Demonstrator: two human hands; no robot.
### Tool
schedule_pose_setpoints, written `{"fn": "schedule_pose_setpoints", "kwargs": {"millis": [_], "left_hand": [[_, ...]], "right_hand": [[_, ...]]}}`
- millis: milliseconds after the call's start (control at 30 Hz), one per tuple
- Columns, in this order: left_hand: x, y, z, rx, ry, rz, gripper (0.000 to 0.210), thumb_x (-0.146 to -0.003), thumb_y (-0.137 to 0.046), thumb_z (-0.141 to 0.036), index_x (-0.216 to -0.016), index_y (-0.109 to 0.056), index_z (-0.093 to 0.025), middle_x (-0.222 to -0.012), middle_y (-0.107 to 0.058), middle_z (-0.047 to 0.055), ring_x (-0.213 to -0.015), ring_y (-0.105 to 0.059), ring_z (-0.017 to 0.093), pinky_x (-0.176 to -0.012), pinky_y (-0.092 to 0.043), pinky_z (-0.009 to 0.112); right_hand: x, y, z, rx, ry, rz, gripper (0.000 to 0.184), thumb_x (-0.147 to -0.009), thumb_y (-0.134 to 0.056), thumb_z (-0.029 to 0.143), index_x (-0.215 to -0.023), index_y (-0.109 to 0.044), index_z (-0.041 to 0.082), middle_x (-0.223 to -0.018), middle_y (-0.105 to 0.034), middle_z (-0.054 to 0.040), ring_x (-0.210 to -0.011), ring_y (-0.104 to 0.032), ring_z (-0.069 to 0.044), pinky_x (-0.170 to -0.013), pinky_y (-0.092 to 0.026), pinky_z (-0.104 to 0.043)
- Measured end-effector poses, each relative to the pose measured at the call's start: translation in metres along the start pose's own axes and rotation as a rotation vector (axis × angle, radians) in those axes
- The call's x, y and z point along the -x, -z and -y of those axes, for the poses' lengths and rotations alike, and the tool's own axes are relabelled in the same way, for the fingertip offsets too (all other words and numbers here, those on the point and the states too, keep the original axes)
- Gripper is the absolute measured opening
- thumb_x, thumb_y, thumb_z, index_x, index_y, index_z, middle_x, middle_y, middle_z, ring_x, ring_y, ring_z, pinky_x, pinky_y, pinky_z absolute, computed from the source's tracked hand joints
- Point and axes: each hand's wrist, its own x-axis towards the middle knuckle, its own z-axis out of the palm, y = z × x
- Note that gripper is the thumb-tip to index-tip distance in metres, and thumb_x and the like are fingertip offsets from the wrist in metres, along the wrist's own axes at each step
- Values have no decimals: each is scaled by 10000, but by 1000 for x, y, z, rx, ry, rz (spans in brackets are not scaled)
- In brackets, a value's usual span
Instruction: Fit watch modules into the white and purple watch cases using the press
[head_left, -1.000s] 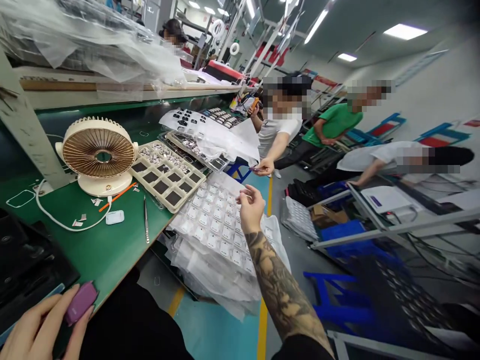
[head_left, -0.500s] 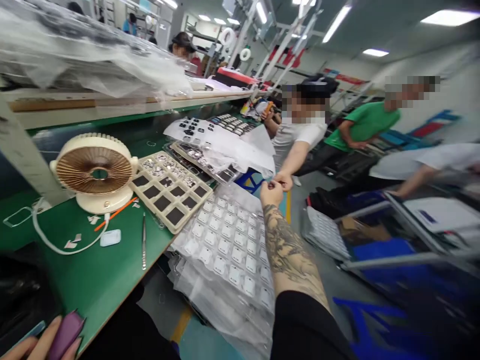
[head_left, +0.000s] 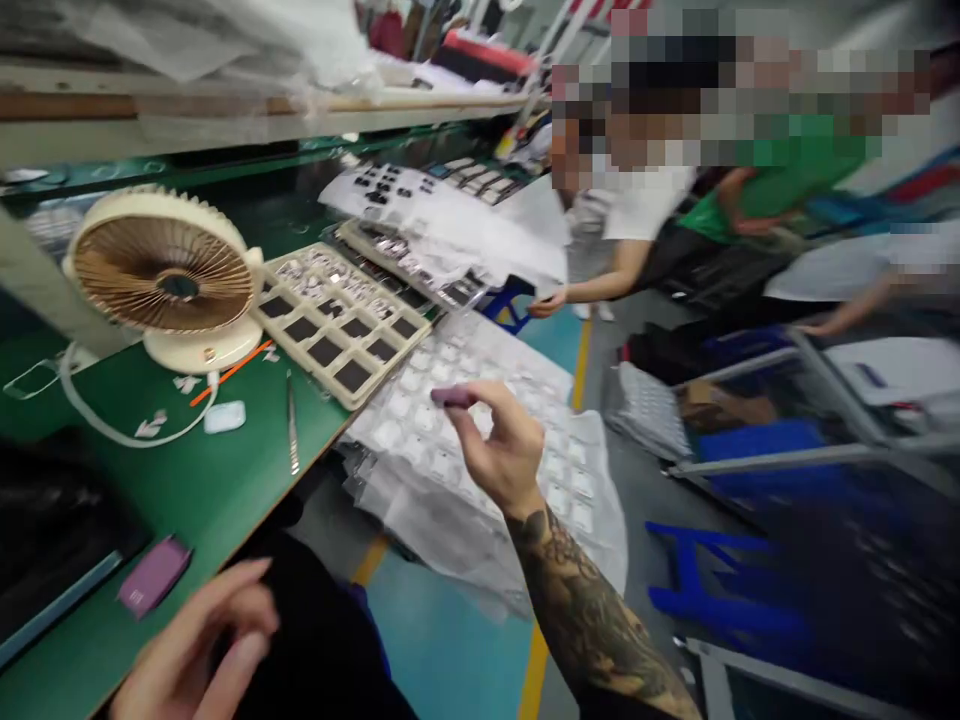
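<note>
Although motion blur smears much of the head view, the right hand (head_left: 501, 448) clearly pinches a small mauve piece (head_left: 452, 397) between thumb and fingertips, held over clear plastic blister sheets (head_left: 480, 420) that hang off the bench edge. The left hand (head_left: 196, 648) is cut off at the bottom edge, fingers loosely spread and holding nothing, near a flat mauve case (head_left: 154, 575) lying on the green mat (head_left: 225, 480). A round cream fan (head_left: 166, 275) with a ribbed grille stands beside a compartmented tray (head_left: 337, 330). A thin metal tool (head_left: 291, 420) lies between them. A co-worker's hand (head_left: 546, 305) reaches in; what it holds is unclear.
</note>
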Motion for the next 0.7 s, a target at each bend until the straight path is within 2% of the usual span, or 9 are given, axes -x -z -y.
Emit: {"fn": "schedule_pose_setpoints", "kwargs": {"millis": [33,100,133,200,267,333,433,533,700], "left_hand": [[-2,-5,-3,227,98,83,369,-1184,-554,-452,-1426,-751,-255,-866,-772,66,-653,-721,197,-604,-611,307],[-11,-12,-8,717,287,274,567,-1171,-513,-610,-1507,-713,-198,-878,-755,96,-636,-692,191,-545,-556,292],[-16,-14,-10,865,347,274,608,-1160,-528,-639,-1523,-693,-180,-879,-744,93,-621,-670,173,-522,-519,266],[-25,-12,-10,988,411,233,510,-1152,-626,-561,-1477,-698,-174,-837,-711,51,-601,-647,135,-514,-485,215],[-27,-5,-11,1008,386,146,362,-1143,-698,-441,-1408,-703,-195,-813,-685,8,-586,-639,105,-520,-478,179],[-22,3,-11,1004,310,49,290,-1142,-710,-377,-1391,-688,-229,-858,-701,-2,-594,-656,93,-531,-491,168],[-13,12,-9,943,201,-88,306,-1146,-707,-349,-1433,-671,-251,-888,-721,-2,-620,-680,101,-557,-534,180],[-9,17,-5,796,180,-192,345,-1132,-730,-356,-1445,-690,-215,-813,-696,-9,-631,-665,116,-589,-572,205],[-3,25,0,562,145,-253,363,-1134,-720,-345,-1477,-725,-224,-856,-725,5,-679,-682,121,-630,-587,214]], "right_hand": [[8,-14,27,-99,94,79,380,-1029,-750,127,-1359,-773,314,-1160,-818,-58,-1048,-774,-248,-969,-647,-454],[16,-42,69,-293,238,233,487,-1009,-717,33,-1398,-772,321,-1233,-818,-78,-1092,-786,-263,-943,-668,-464],[18,-55,85,-381,297,298,520,-1007,-706,19,-1427,-763,318,-1265,-815,-89,-1107,-787,-269,-932,-677,-467],[19,-79,109,-507,379,415,539,-1015,-692,23,-1452,-758,331,-1298,-815,-88,-1129,-779,-276,-935,-686,-475],[19,-99,127,-602,357,457,553,-1015,-701,44,-1474,-746,348,-1323,-807,-84,-1164,-765,-284,-958,-686,-487],[22,-114,141,-693,204,440,538,-1021,-702,78,-1491,-728,338,-1322,-787,-95,-1172,-755,-281,-956,-683,-479],[29,-128,157,-790,-6,459,332,-1059,-712,193,-1373,-773,283,-1156,-781,-92,-1035,-759,-249,-884,-675,-429],[32,-137,166,-807,-8,535,163,-1069,-742,259,-1208,-826,265,-1046,-785,-73,-927,-758,-228,-833,-663,-402],[24,-139,168,-795,27,606,168,-1051,-761,205,-1174,-862,260,-1025,-798,-60,-900,-765,-197,-806,-651,-347]]}}
